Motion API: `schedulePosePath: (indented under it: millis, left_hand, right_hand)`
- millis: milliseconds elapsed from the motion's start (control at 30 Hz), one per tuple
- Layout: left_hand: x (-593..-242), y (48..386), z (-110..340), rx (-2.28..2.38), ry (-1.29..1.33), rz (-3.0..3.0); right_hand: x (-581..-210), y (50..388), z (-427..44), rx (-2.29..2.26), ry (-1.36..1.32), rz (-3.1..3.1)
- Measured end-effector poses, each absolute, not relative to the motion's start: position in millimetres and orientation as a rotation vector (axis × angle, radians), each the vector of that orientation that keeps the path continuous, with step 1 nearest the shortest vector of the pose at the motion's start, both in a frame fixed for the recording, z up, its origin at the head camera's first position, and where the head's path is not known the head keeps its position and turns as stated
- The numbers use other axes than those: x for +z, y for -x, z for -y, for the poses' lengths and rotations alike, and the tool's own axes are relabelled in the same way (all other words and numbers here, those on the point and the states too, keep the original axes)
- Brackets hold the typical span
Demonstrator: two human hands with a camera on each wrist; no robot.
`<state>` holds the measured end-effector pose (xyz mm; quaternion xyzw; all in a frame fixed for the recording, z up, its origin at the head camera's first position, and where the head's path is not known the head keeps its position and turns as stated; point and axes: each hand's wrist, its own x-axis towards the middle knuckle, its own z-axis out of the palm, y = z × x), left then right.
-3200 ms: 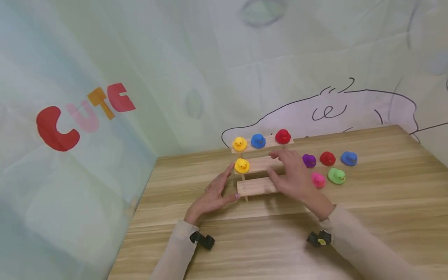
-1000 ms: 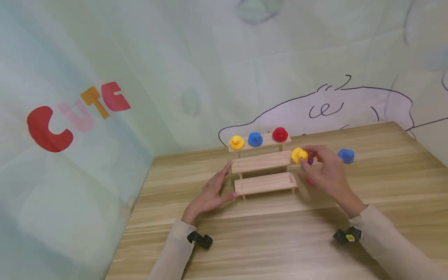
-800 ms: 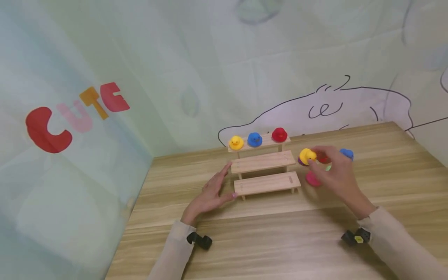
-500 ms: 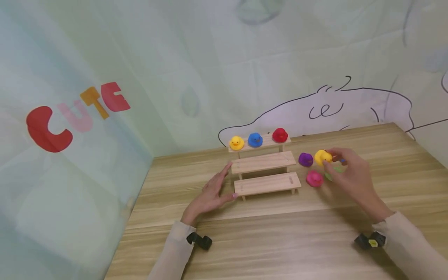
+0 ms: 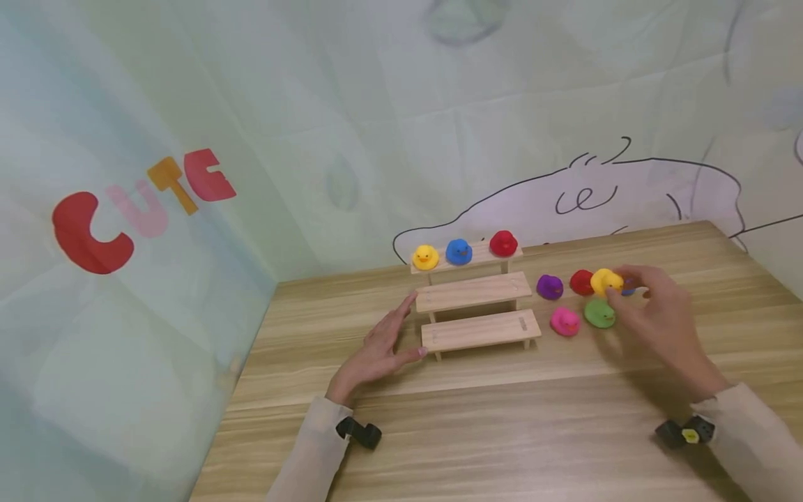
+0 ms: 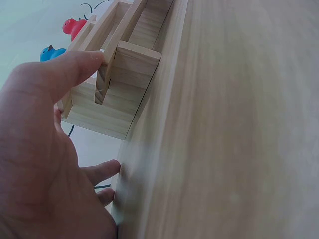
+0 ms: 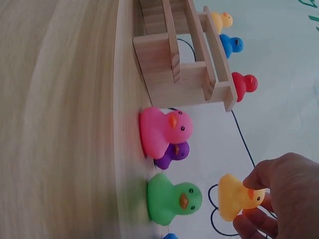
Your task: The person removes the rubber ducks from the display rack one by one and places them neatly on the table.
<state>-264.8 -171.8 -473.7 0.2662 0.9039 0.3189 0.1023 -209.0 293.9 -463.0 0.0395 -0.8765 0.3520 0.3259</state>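
Observation:
My right hand (image 5: 661, 314) pinches a yellow rubber duck (image 5: 606, 282) between thumb and fingers, held above the table in the right wrist view. Below and near it are a red duck (image 5: 581, 282), a green duck (image 5: 599, 313) and a blue duck mostly hidden by the hand. My left hand (image 5: 376, 352), fingers extended, touches the left end of a three-step wooden stand (image 5: 473, 291); its thumb is against the lowest step. On the top step sit a yellow duck (image 5: 425, 257), a blue duck (image 5: 459, 252) and a red duck (image 5: 504, 243).
A purple duck (image 5: 549, 286) and a pink duck (image 5: 565, 322) stand on the wooden table (image 5: 502, 432), just right of the stand. Behind the table hangs a pale printed cloth (image 5: 351, 125) with cartoon lines and coloured letters.
Earlier a yellow duck sat on the left of the middle step. My right hand has picked it up and carried it right, past the purple duck. The left hand stays at the stand.

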Motion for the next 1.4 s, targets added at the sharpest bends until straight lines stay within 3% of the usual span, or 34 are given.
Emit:
schedulePosePath:
  millis: [833,1200,1400]
  left_hand:
    - [-473,267,168,0.956,-0.792,-2.653]
    - [-475,267,171,0.959,-0.791,-2.667]
    - [-475,266,172,0.944,-0.778,-2.662]
  right_hand:
    - [-467,198,-329,0.815,0.247,2.776]
    - [-463,198,-319,0.718,0.196,2.733]
    - [-448,211,-295,0.774,-0.042,2.479]
